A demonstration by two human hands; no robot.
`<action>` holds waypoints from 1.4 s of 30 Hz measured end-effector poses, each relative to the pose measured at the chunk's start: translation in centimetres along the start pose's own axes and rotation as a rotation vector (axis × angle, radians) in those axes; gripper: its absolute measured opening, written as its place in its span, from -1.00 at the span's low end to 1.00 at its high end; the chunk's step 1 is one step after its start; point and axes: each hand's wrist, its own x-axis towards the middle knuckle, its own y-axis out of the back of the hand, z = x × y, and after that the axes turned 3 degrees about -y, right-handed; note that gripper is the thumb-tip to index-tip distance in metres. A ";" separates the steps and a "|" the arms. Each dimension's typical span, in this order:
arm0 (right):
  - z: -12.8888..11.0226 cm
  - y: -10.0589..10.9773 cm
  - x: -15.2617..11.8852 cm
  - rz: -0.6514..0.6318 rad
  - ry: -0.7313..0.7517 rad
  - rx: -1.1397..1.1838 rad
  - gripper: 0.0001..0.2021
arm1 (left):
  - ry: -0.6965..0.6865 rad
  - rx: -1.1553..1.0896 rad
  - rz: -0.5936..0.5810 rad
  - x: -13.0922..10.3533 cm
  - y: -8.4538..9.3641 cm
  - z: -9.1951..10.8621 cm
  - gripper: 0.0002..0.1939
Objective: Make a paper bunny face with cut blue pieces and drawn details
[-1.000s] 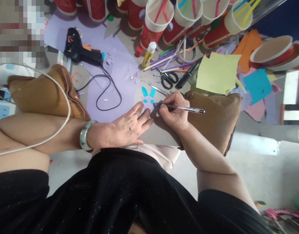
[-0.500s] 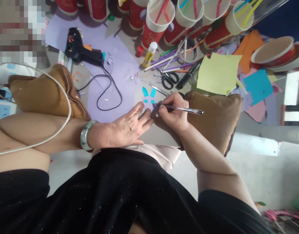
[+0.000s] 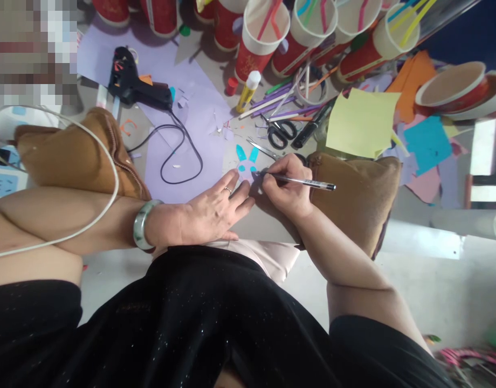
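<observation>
A small paper rabbit face with turquoise ears and two turquoise ovals for eyes lies on the table. My right hand is closed around a pen, whose tip is at the right eye of the face. Whether the tip touches the paper I cannot tell. Fingers spread, my left hand rests flat with its fingertips on the lower left edge of the face. The lower part of the face is hidden by these fingers.
Black-handled scissors lie just beyond the face. Behind are a glue stick, loose straws and red paper cups. A corded glue gun lies on lilac paper. Brown cushions flank both sides; yellow paper lies right.
Almost nothing differs. The pen and my right hand have shifted very slightly to the left; my left hand keeps its place on the face.
</observation>
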 end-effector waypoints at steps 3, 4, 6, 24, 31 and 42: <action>-0.1 0.0 0.1 0.000 -0.002 -0.010 -0.88 | -0.002 0.018 -0.002 0.0 0.0 0.0 -0.05; -0.1 0.0 0.1 0.001 -0.008 -0.013 -0.88 | 0.001 0.023 -0.008 0.0 0.0 0.0 -0.05; -0.1 -0.1 0.1 0.002 -0.016 -0.020 -0.88 | 0.005 0.024 -0.016 0.0 0.0 0.0 -0.05; -0.1 -0.1 0.1 0.000 -0.003 -0.007 -0.88 | -0.007 0.065 -0.002 -0.1 -0.2 0.0 -0.03; -0.1 -0.1 0.1 -0.009 -0.035 -0.024 -0.90 | 0.001 0.014 -0.007 0.0 -0.3 0.0 -0.05; -0.1 -0.2 0.1 -0.007 -0.060 -0.007 -0.88 | 0.003 -0.042 -0.001 0.0 -0.2 0.0 -0.07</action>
